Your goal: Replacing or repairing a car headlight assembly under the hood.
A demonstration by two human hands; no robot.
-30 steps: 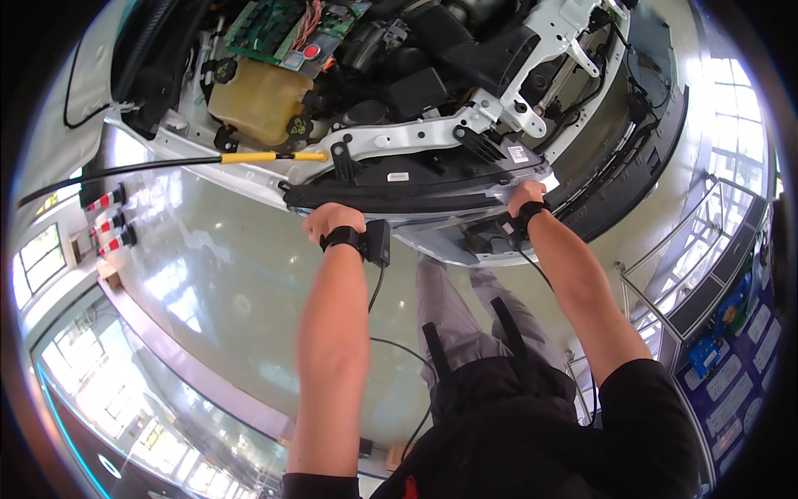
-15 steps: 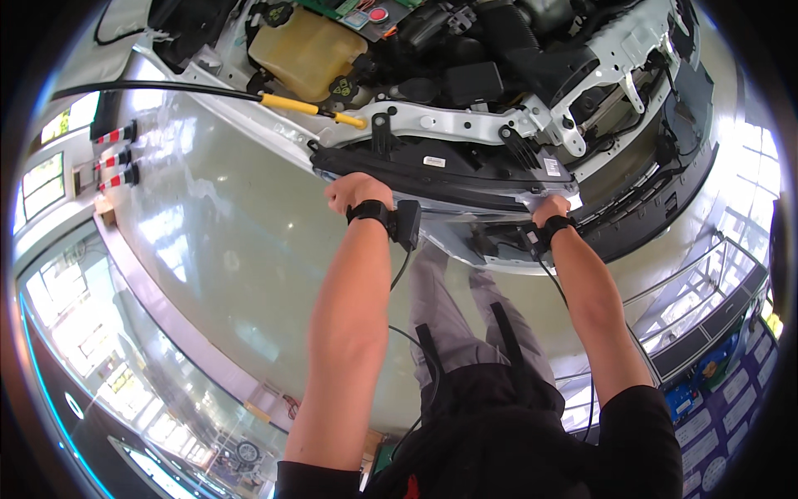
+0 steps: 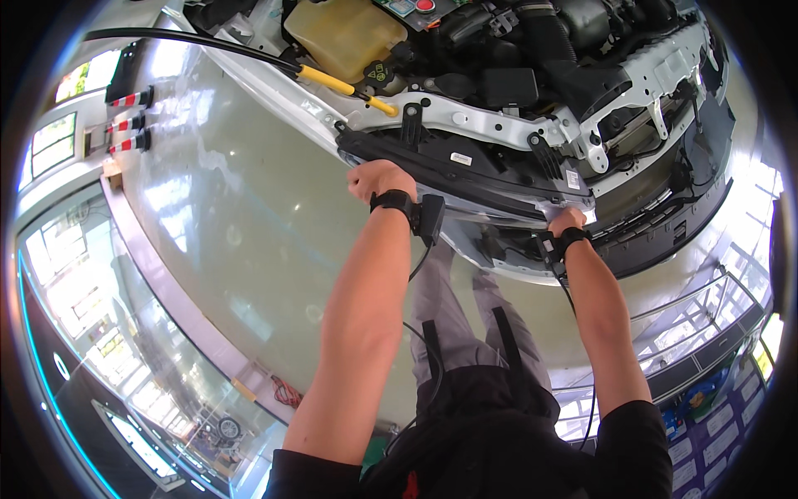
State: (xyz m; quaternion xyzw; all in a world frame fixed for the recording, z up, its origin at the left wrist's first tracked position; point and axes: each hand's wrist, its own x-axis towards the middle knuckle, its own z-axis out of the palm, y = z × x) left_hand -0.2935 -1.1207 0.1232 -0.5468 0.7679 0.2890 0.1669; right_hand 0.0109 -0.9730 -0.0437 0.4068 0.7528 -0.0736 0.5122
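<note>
Head view: left hand (image 3: pixel 378 179) and right hand (image 3: pixel 567 220) each clamped on black front trim panel (image 3: pixel 465 170), centre frame, not yet seated against the white front frame (image 3: pixel 499 125).

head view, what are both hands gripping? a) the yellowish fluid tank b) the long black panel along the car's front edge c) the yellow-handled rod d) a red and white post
b: the left hand and the right hand each grip an end of the long black panel at the front of the engine bay, while the yellowish fluid tank and the yellow-handled rod sit untouched farther in.
</note>
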